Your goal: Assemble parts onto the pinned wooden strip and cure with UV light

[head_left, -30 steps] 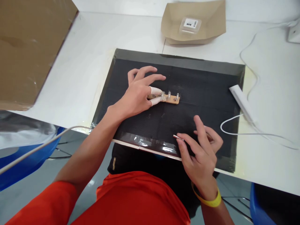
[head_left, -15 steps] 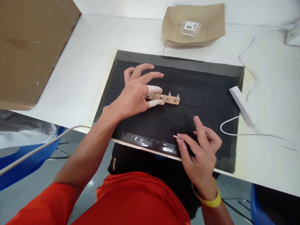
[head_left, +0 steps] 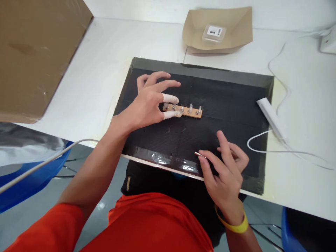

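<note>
A short wooden strip [head_left: 193,112] carries a row of small metal fittings and upright clear pegs. It lies on the black mat [head_left: 225,101]. My left hand [head_left: 148,103] reaches over the strip's left part, with white covers on thumb and forefinger. Those two fingers sit on either side of the strip and grip it by its edges; the other fingers are spread above the mat. Near the mat's front edge, my right hand [head_left: 225,168] pinches a thin silvery rod [head_left: 198,154] between thumb and forefinger. Most of the rod's rear end is hidden by the fingers.
Behind the mat stands a brown paper tray [head_left: 194,33] holding a clear plastic box [head_left: 214,33] with a label. A white stick-shaped device [head_left: 271,119] with a cable lies on the mat's right edge. A large brown board [head_left: 39,59] occupies the left side.
My left hand has slid slightly left along the strip, so more of the strip's middle shows. My right hand keeps its pinch on the rod, nearly still.
</note>
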